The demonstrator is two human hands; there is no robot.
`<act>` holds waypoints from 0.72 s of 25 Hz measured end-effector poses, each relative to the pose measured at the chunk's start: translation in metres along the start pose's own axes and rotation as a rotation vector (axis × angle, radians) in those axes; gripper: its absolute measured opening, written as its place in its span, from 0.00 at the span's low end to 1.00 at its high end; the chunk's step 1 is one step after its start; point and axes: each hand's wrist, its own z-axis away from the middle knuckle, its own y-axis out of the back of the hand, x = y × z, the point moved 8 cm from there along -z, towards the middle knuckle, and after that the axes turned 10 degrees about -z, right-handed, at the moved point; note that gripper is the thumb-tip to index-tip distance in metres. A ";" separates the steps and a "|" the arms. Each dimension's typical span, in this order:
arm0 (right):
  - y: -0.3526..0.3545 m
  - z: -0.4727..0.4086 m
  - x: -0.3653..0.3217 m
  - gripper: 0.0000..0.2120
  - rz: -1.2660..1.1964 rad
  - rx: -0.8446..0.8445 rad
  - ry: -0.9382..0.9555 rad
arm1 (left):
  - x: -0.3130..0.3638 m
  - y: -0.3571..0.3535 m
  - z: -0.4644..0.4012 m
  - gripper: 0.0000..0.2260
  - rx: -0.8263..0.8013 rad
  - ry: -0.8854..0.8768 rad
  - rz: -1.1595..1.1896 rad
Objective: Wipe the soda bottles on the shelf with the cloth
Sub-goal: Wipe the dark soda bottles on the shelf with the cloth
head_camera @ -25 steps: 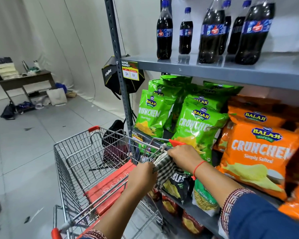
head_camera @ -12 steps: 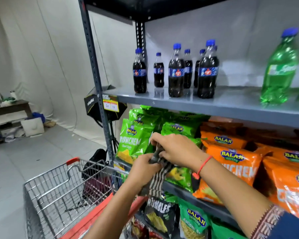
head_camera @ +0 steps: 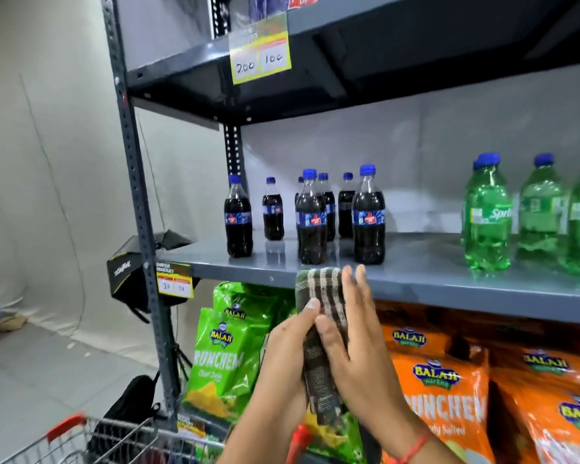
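Note:
A dark checked cloth (head_camera: 322, 289) with pale stripes is pressed upright between my two hands, just below the front edge of the grey shelf (head_camera: 432, 279). My left hand (head_camera: 287, 349) grips its left side, thumb on the fabric. My right hand (head_camera: 352, 336) lies flat against its right side, fingers stretched up. Several dark cola bottles (head_camera: 310, 222) with blue caps stand on the shelf directly above the cloth. Green soda bottles (head_camera: 489, 219) stand further right on the same shelf.
Green snack bags (head_camera: 221, 356) and orange snack bags (head_camera: 449, 390) fill the shelf below. A metal cart (head_camera: 91, 440) with a red handle sits at the lower left. The shelf upright (head_camera: 138, 212) carries a yellow price tag (head_camera: 174, 280). Another shelf (head_camera: 315, 35) hangs overhead.
Both hands have lifted the cloth from the cart handle up to just under the bottle shelf. The view has tilted upward, and the right hand has flattened against the cloth.

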 end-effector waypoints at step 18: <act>-0.048 -0.040 -0.028 0.33 0.382 0.183 0.249 | 0.068 0.007 -0.059 0.14 -0.511 -0.121 0.168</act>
